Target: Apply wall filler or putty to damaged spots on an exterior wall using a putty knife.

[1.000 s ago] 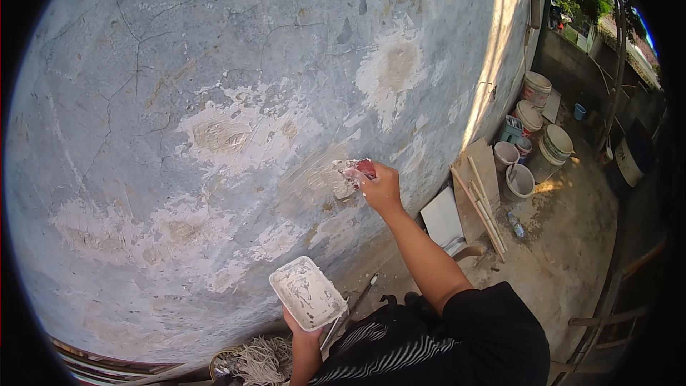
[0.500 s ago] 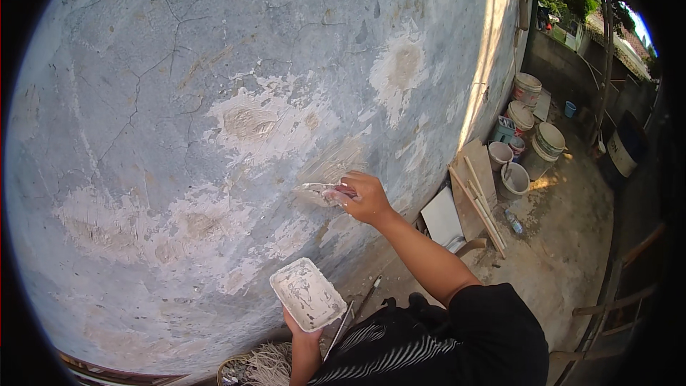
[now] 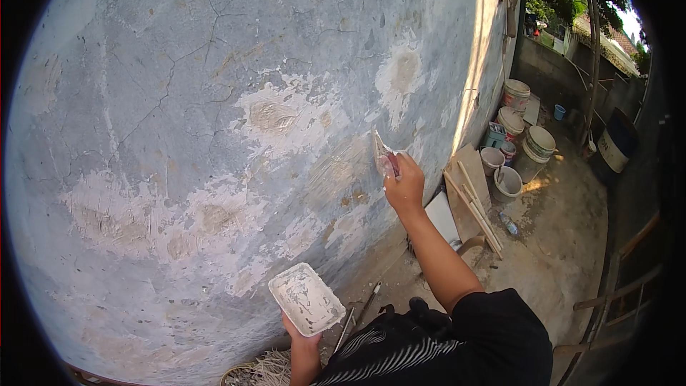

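My right hand (image 3: 405,180) is closed around the handle of a putty knife (image 3: 381,152), whose blade is smeared with white filler. The blade is up near the grey-blue wall (image 3: 300,36); whether its edge touches is hard to tell. Left of it lies a freshly smeared, damp-looking patch (image 3: 339,168), with a thicker white filler patch (image 3: 282,116) farther up. Low in front of my body, my left hand (image 3: 300,332) grips a white rectangular tray (image 3: 307,300) from beneath, its fingers partly hidden. Thin filler coats the tray's inside.
Along the wall's foot at right lean boards (image 3: 468,186) and wooden sticks (image 3: 475,207). Beyond them stand several paint buckets (image 3: 507,182); a plastic bottle (image 3: 509,223) lies on the concrete floor. A dark drum (image 3: 616,144) stands at far right. Pale stringy fibres (image 3: 268,370) sit below my left hand.
My right hand with the putty knife has moved up and right off the smeared patch, and the blade has turned from pointing left to pointing upward. The tray stays almost in place.
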